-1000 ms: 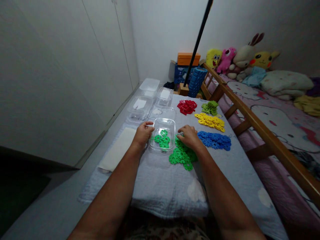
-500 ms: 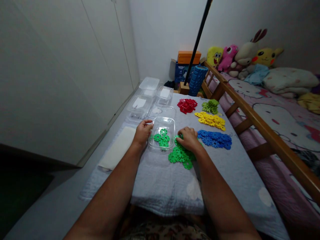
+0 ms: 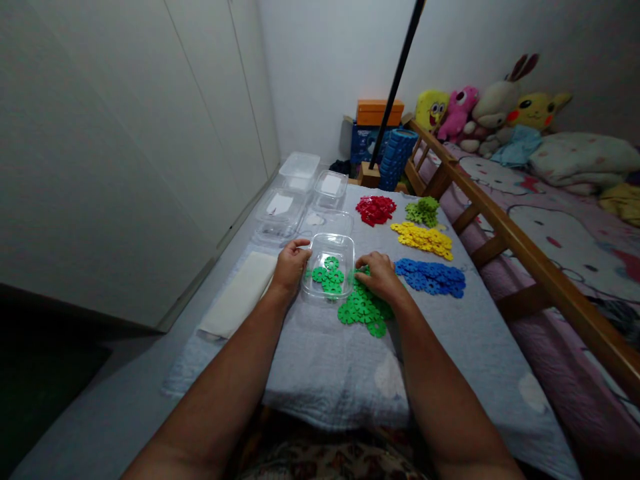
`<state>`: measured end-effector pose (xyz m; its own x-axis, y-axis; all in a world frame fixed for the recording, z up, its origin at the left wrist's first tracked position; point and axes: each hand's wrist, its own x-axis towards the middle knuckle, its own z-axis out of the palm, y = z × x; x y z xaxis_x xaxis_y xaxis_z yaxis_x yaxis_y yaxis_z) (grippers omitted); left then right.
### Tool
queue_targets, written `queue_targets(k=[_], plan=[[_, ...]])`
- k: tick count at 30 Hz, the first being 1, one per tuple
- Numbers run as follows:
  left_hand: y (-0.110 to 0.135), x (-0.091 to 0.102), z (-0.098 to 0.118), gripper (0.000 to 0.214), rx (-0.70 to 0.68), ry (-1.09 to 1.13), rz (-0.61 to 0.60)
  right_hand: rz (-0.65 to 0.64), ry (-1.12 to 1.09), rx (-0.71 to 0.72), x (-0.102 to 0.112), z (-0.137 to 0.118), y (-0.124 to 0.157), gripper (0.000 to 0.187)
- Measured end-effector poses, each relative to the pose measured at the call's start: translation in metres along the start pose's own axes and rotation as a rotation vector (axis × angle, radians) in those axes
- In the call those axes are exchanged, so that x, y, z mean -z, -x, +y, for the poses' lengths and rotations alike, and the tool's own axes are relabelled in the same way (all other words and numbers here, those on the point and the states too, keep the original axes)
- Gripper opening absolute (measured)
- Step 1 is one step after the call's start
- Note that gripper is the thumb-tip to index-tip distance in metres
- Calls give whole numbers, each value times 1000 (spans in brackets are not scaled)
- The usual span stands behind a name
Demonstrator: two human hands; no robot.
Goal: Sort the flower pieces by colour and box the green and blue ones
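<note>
My left hand grips the left edge of a clear plastic box that holds several dark green flower-shaped pieces. My right hand rests, fingers curled, on the top of a loose pile of the same green pieces lying on the grey quilt just right of the box. What its fingers hold is hidden.
Piles of blue, yellow, red and light green pieces lie further back. Several clear boxes and lids stand at the back left. A wooden bed rail runs along the right; a white wardrobe stands on the left.
The box and both hands have barely shifted; the right hand stays on the green pile. The view has tilted slightly.
</note>
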<state>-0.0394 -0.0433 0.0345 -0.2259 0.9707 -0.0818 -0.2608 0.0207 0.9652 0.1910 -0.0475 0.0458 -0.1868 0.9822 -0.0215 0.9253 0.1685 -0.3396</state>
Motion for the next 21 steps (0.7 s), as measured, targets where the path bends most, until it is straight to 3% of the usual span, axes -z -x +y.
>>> queue_targets(k=[11, 21], plan=[[0, -1, -1, 40, -12, 13, 23, -50, 71, 51, 1, -3, 4, 29], [-1, -1, 0, 42, -5, 23, 35, 64, -55, 78, -5, 7, -2, 25]])
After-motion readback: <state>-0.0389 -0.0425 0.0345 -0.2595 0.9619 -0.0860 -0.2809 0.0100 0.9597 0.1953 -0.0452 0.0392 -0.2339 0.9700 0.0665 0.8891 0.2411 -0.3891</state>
